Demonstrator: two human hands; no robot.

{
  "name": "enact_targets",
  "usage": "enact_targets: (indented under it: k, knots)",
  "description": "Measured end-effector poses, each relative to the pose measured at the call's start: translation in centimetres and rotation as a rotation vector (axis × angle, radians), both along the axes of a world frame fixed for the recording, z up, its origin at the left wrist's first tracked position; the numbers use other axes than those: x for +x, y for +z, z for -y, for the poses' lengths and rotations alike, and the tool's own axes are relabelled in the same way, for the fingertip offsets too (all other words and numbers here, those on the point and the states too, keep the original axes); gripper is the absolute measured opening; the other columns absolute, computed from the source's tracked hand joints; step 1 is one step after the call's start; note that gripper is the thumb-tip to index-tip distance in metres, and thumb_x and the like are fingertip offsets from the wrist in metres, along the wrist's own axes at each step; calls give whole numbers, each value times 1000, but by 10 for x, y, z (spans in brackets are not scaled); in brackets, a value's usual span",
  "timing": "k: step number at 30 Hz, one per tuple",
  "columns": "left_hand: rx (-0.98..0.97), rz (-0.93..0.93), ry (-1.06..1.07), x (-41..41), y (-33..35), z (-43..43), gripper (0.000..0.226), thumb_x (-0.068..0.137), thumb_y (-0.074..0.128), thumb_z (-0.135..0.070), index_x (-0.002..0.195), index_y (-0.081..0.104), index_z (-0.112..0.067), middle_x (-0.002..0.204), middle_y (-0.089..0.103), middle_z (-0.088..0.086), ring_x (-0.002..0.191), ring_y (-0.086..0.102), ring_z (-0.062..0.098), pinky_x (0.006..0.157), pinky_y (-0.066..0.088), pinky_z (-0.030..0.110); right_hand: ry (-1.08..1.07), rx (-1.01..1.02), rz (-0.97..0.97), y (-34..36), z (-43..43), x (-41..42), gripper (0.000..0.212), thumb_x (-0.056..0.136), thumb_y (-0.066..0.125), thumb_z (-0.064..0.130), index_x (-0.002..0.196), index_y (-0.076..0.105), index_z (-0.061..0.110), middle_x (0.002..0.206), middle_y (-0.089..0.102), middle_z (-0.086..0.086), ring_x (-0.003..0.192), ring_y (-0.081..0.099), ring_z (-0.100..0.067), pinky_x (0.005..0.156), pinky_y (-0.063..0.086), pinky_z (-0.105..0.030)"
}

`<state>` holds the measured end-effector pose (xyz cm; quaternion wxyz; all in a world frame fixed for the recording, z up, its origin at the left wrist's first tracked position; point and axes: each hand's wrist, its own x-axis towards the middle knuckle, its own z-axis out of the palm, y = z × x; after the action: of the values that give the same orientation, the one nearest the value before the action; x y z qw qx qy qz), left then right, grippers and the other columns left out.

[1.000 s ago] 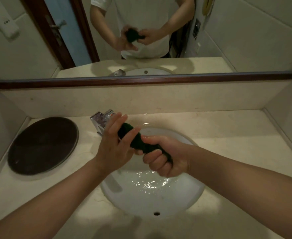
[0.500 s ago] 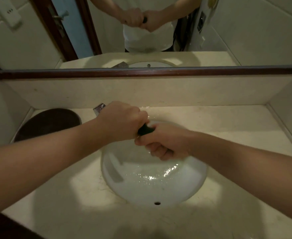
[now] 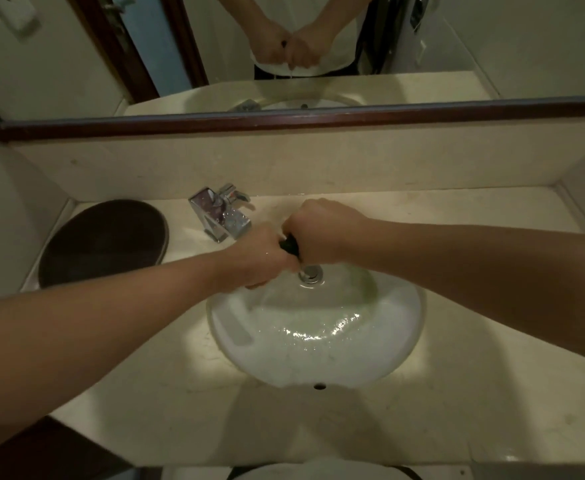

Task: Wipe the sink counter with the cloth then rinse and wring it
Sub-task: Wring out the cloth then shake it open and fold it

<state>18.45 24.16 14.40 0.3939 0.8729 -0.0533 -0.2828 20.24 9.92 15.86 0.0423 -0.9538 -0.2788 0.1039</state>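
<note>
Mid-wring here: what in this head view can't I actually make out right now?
- Dark green cloth: only a sliver shows, the rest hidden inside the left hand and right hand.
- Chrome square faucet: running or off is unclear; too blurred.
- Chrome sink drain: top covered by the hands.
- Round dark brown tray: surface too dim to read.

The cloth [image 3: 290,244] shows only as a dark, near-black sliver with a green cast. The desk [image 3: 474,386] is pale cream stone, faintly speckled. The sink [image 3: 402,327] is glossy white, and the tap [image 3: 220,213] is shiny chrome. A round tray [image 3: 102,239] is plain dark brown. The mirror frame [image 3: 318,121] is dark reddish-brown wood.
</note>
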Motion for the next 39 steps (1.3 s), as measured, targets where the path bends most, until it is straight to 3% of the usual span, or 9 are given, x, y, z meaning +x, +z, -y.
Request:
enact_targets:
  k: [6, 13, 17, 23, 26, 30, 35, 37, 39]
  knots:
    - [-263, -292, 201, -10, 0, 4, 40, 81, 54, 4, 61, 31, -21, 51, 25, 1, 40, 19, 11, 41, 16, 16, 137, -7, 142, -6, 4, 11, 19, 75, 61, 34, 66, 46, 26, 73, 65, -7, 69, 61, -31, 55, 41, -28]
    - [-356, -455, 346, -13, 4, 14, 38, 83, 48, 1, 63, 27, -23, 51, 21, -4, 40, 13, 9, 43, 8, 16, 148, 12, 206, -14, 12, 16, 15, 75, 59, 35, 75, 57, 20, 76, 66, -6, 72, 62, -30, 56, 44, -27]
    - [-441, -525, 465, -19, 2, 23, 32, 82, 45, -1, 65, 28, -23, 50, 22, -6, 40, 13, 8, 39, 8, 15, 146, 200, 280, -28, 20, 13, 20, 74, 64, 28, 81, 69, 10, 70, 68, -13, 67, 64, -32, 49, 20, -23]
    - [-469, -629, 641, -37, -23, 37, 30, 81, 45, -3, 64, 29, -22, 52, 21, -7, 39, 14, 8, 36, 8, 16, 82, 343, 161, -77, 18, 1, 13, 69, 54, 26, 60, 56, 17, 50, 59, -3, 40, 53, -24, 46, 32, -22]
    - [-449, -638, 675, -38, -33, 39, 30, 82, 46, -2, 66, 30, -21, 52, 22, -6, 39, 16, 8, 37, 8, 18, 98, 337, 125, -95, 21, 3, 25, 73, 42, 33, 66, 59, 17, 56, 63, -6, 47, 56, -27, 50, 35, -25]
    - [-325, -445, 568, -30, -35, 31, 28, 82, 53, 2, 66, 38, -16, 52, 31, 0, 38, 24, 10, 38, 13, 18, 61, 149, 84, -80, 19, 8, 11, 81, 55, 29, 77, 59, 18, 71, 65, -5, 64, 56, -29, 56, 35, -26]
    - [283, 486, 207, -26, -51, 17, 18, 65, 61, -21, 56, 45, -20, 55, 52, -5, 52, 51, 20, 46, 37, 29, -214, 265, 83, -76, 24, -10, 7, 77, 57, 25, 78, 57, 18, 65, 52, 1, 62, 48, -25, 49, 28, -24]
    - [367, 406, 109, -31, -84, 16, 16, 70, 65, -18, 65, 51, -25, 68, 56, -6, 65, 58, 20, 53, 39, 30, -362, 268, -196, -108, 18, -25, 8, 80, 58, 26, 81, 60, 18, 75, 64, -2, 72, 60, -27, 58, 42, -27]
    - [320, 66, 81, -46, -121, 20, 19, 72, 67, -5, 85, 64, -18, 82, 59, -2, 84, 63, 23, 65, 46, 31, -378, 134, -495, -148, 11, -47, 12, 82, 59, 25, 89, 67, 17, 86, 69, -4, 83, 68, -26, 65, 48, -29]
